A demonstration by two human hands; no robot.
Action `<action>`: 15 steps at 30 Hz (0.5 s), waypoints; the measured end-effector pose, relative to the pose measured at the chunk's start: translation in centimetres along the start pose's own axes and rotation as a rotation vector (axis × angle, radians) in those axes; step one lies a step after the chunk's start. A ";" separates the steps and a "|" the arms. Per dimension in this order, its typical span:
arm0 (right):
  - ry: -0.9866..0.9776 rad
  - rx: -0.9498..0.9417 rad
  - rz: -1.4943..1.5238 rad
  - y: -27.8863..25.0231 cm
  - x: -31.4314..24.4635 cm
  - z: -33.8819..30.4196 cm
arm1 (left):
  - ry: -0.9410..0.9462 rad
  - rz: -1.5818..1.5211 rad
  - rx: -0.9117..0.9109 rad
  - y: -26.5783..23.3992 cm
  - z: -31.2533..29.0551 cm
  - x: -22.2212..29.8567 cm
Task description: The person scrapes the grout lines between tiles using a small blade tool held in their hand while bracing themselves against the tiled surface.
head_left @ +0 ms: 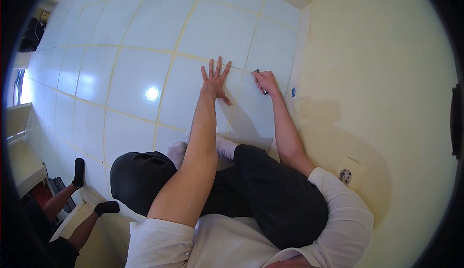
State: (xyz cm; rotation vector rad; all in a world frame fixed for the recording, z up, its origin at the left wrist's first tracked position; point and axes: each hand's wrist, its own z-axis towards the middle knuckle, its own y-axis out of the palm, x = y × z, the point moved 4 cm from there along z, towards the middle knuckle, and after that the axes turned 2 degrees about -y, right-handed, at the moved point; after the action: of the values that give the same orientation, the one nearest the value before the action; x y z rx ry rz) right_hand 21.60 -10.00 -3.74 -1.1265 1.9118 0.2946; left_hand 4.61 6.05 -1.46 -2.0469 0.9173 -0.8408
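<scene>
My left hand [216, 81] is open, its fingers spread flat on a pale blue floor tile [193, 86]. Its fingertips reach a grout line between tiles. To its right, my right hand [265, 81] is closed around a slim black hand tool [265, 92]. One dark end of the tool pokes out past the thumb, close to where grout lines cross; the other end shows below the fist. Most of the tool is hidden by my fingers, so its exact kind cannot be made out. Yellow grout [166, 85] fills the joints to the left, while the joint between my hands looks thinner and paler.
A cream wall [386, 74] rises close on the right, with a round socket [345, 176] low on it. A small blue mark or scrap [293, 92] is at its base. At lower left are another person's black-socked feet [79, 173]. A black bag-like object [32, 36] lies far left.
</scene>
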 end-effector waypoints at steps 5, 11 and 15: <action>-0.011 0.012 0.011 -0.5 0.4 -0.1 | -0.002 -0.005 -0.004 -0.1 -0.1 -0.1; 0.001 -0.001 0.007 0.1 0.2 0.0 | -0.002 -0.009 -0.008 0.0 -0.2 -0.1; 0.019 -0.008 0.023 -0.6 0.6 -0.2 | 0.008 -0.021 -0.007 0.0 0.1 0.0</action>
State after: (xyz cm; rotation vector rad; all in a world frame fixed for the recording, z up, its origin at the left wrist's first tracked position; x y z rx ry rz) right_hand 21.89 -10.79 -3.96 -1.1169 1.9430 0.3053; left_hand 4.72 6.07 -1.48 -2.0639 0.9061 -0.8586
